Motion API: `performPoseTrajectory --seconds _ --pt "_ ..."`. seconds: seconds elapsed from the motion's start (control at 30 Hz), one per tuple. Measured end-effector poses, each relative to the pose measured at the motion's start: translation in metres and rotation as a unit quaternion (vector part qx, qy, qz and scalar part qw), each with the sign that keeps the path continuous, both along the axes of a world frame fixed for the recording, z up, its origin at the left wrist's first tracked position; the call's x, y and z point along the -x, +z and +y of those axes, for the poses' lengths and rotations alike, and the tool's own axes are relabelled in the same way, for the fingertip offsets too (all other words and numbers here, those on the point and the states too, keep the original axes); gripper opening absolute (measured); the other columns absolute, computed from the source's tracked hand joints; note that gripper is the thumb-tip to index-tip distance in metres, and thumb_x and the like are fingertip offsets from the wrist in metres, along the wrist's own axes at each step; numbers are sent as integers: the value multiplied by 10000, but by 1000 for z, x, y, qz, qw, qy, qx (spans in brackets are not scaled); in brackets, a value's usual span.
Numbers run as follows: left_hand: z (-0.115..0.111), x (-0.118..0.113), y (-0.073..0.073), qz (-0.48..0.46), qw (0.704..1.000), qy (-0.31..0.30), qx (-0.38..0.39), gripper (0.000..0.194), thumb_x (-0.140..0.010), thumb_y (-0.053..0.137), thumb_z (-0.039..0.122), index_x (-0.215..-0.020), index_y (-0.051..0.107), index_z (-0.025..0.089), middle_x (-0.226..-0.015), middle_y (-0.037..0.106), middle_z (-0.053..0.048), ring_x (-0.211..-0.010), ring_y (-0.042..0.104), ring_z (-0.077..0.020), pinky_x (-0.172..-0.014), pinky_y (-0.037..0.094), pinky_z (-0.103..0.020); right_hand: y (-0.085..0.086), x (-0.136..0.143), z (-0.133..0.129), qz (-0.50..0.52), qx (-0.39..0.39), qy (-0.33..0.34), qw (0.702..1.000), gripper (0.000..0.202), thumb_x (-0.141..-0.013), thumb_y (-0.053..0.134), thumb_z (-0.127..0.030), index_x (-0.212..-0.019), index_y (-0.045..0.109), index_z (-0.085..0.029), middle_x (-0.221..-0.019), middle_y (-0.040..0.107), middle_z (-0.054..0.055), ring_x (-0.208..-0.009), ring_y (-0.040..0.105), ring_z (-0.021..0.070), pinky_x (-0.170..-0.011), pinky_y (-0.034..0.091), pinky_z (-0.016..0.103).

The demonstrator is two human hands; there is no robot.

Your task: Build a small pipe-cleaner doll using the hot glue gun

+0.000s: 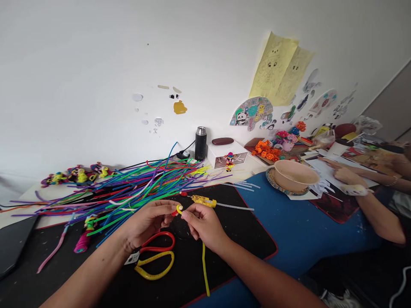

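Note:
My left hand pinches the red side of a small piece with a yellow loop and a pale round tip. From the right, my right hand has its thumb and fingertips closed on the yellow loop. A yellow pipe cleaner hangs below my right hand, its upper end hidden. Scissors with one red and one yellow handle lie on the black mat under my left hand. Just beyond my hands is a yellow glue gun with a clear stick.
Many coloured pipe cleaners spread across the back left, near a pink and green figure. Behind stand a black bottle and a small figure. A beige bowl sits right; another person's hands work beyond it.

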State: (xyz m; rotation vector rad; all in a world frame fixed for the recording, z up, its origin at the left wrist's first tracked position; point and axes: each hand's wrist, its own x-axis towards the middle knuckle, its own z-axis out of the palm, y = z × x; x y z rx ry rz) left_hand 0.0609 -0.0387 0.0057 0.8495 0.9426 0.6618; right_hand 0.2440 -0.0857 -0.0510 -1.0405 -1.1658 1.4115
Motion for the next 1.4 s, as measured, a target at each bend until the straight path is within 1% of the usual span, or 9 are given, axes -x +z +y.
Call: performPoseTrajectory --seconds 0.13,0.23,0.43,0.57,0.7,0.83,1.03,1.2,1.4 --pt "0 1 -2 -11 1000 -13 9 293 -597 949 248 -826 828 112 -631 605 4 -538 428 -83 -529 347 -230 1 -1 0 -4 1 2 1000 474 -818 746 -645 -803 611 -191 -442 487 -97 -338 371 70 -379 250 210" --pt "-1 1 -3 -21 999 -24 24 296 -593 956 234 -828 829 107 -645 620 -4 -534 426 -77 -524 347 -226 1 -2 -1 -8 -2 3 1000 486 -819 748 -658 -806 614 -190 -448 494 -95 -339 376 69 -378 254 209" --pt "0 1 -5 -30 998 -19 46 409 -531 1009 231 -878 837 99 -651 639 -7 -530 434 -61 -522 356 -196 1 -4 -1 -15 -8 0 1000 489 -828 736 -662 -808 609 -191 -448 487 -96 -341 373 71 -381 272 208" --pt "-1 0 -4 -42 998 -15 49 455 -546 1015 236 -950 828 142 -628 621 17 -528 453 -69 -529 368 -194 0 -5 -1 -14 -10 -5 1000 481 -840 726 -655 -811 608 -189 -453 489 -94 -345 376 72 -385 274 208" --pt "-3 -1 -3 -56 998 -2 40 405 -557 1009 218 -890 781 184 -625 608 41 -530 455 -67 -538 369 -190 0 -6 -2 -11 -14 7 1000 474 -847 728 -646 -835 618 -186 -476 505 -88 -352 385 69 -396 276 211" --pt "-1 -1 -6 -56 998 0 26 368 -584 995 227 -865 764 174 -621 587 46 -535 450 -67 -539 363 -189 1 -6 -3 -10 -19 19 1000 455 -857 730 -627 -852 621 -186 -480 510 -88 -354 389 68 -404 273 216" --pt "0 0 -9 -54 998 1 24 366 -580 1001 230 -855 768 161 -665 611 33 -541 460 -60 -540 376 -179 0 -6 -3 -6 -22 6 1000 432 -869 723 -602 -850 625 -182 -458 495 -94 -344 383 71 -391 265 211" --pt "0 0 -9 -63 997 -8 35 341 -599 990 206 -856 772 153 -668 617 28 -533 466 -55 -539 390 -175 2 -7 -2 -8 -20 3 1000 428 -868 723 -595 -847 627 -179 -458 494 -93 -344 378 70 -387 264 213" --pt "0 1 -9 -66 996 -15 55 324 -608 975 170 -860 775 132 -668 645 10 -516 484 -56 -522 401 -174 4 -7 -3 -11 -17 3 1000 459 -845 728 -628 -835 621 -182 -451 485 -96 -340 375 71 -379 257 209"
